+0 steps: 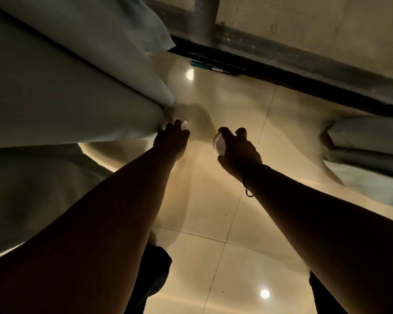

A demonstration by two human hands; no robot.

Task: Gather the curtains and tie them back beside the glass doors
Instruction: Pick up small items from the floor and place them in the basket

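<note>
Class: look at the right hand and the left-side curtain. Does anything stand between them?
Nothing visible on the floor blocks the gap, but the right hand already grips a round pale object, while the left hand touches the curtain.

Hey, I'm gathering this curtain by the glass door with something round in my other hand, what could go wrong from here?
1. Your left hand only touches the lower edge of the gathered curtain near its fingertips, so the folds may slip and fan out again.
2. Your right hand already grips a pale round object, leaving it little freedom to help gather or tie.
3. A pen-like item lies on the tiled floor by the door track; it might roll underfoot.
</note>
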